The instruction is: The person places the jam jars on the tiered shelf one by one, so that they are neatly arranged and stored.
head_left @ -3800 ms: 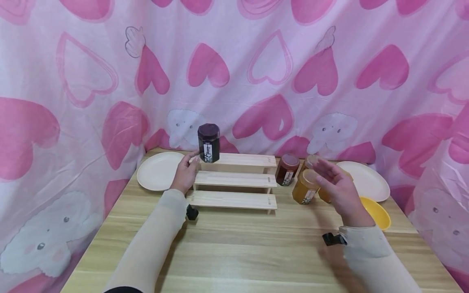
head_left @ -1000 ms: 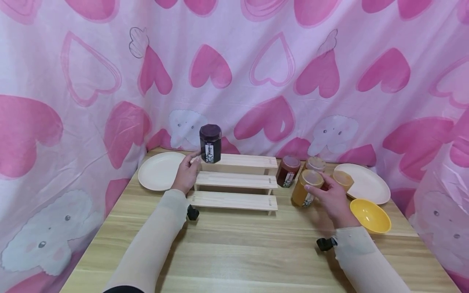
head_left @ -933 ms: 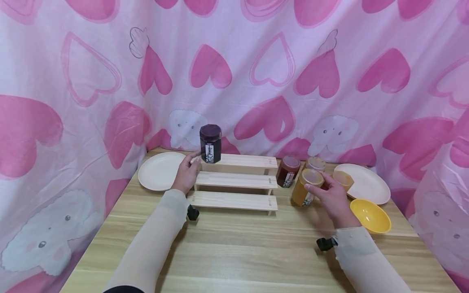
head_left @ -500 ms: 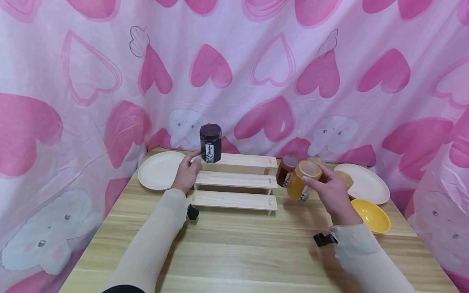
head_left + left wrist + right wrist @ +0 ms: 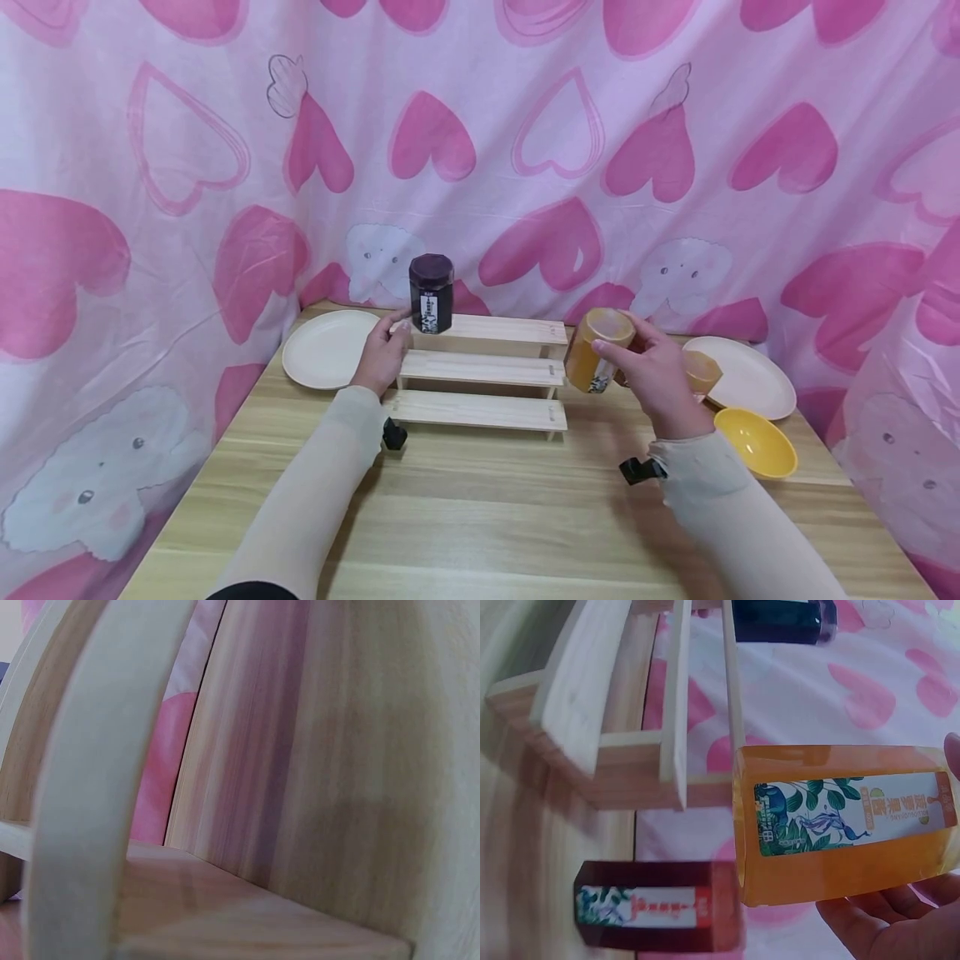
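Observation:
My right hand [image 5: 654,377] grips an orange jar [image 5: 594,357] with a leafy label and holds it tilted in the air just off the right end of the wooden step shelf [image 5: 480,368]. In the right wrist view the orange jar [image 5: 840,823] lies across my right hand [image 5: 889,924], with a red jar [image 5: 656,915] below it. My left hand [image 5: 381,357] holds the shelf's left end, thumb up by the top step. A dark purple jar [image 5: 431,292] stands on the top step's left end. The left wrist view shows only the shelf's wood [image 5: 322,772], very close.
A white plate [image 5: 324,354] lies left of the shelf and another white plate [image 5: 753,385] at the back right. A second orange jar [image 5: 703,372] stands behind my right hand, with a yellow bowl [image 5: 756,443] nearer. A pink heart curtain [image 5: 525,150] closes off the back.
My right hand closed round the front orange jar, lifted it off the table and carried it left and up toward the shelf's right end. The left hand and purple jar have not moved.

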{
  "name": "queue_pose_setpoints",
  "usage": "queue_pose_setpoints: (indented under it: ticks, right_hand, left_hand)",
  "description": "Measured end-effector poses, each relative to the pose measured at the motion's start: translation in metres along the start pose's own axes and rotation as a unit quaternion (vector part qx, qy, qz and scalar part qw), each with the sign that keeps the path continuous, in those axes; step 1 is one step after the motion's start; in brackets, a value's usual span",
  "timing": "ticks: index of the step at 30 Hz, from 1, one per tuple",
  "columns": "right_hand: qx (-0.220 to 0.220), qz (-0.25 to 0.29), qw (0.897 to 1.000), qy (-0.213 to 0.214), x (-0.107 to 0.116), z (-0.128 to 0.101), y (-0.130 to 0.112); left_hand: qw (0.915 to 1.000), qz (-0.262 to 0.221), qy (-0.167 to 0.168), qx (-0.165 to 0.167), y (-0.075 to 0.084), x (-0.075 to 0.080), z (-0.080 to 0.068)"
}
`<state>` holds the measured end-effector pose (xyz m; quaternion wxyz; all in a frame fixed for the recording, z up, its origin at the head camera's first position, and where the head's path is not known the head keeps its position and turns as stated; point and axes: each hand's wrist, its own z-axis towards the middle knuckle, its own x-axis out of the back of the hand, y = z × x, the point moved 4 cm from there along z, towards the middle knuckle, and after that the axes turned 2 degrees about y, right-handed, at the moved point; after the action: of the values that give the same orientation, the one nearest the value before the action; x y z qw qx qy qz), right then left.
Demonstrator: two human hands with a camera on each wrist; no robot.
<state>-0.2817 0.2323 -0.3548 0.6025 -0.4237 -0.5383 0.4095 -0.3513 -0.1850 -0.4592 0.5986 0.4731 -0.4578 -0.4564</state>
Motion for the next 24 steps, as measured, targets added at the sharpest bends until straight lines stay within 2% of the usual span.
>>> queue_pose_setpoints:
  ticks: [9,24]
  right_hand:
    - [0.05,0.025,0.998,-0.007,-0.023,0.013,-0.017]
    - [0.068,0.045,0.997,0.018,-0.055,0.034,-0.029]
  left_hand:
    - [0.9999,-0.014,0.001,-0.003,0.0,0.0,-0.001]
    - [1.0,-0.006,-0.002,-0.006,0.002,-0.001,-0.001]
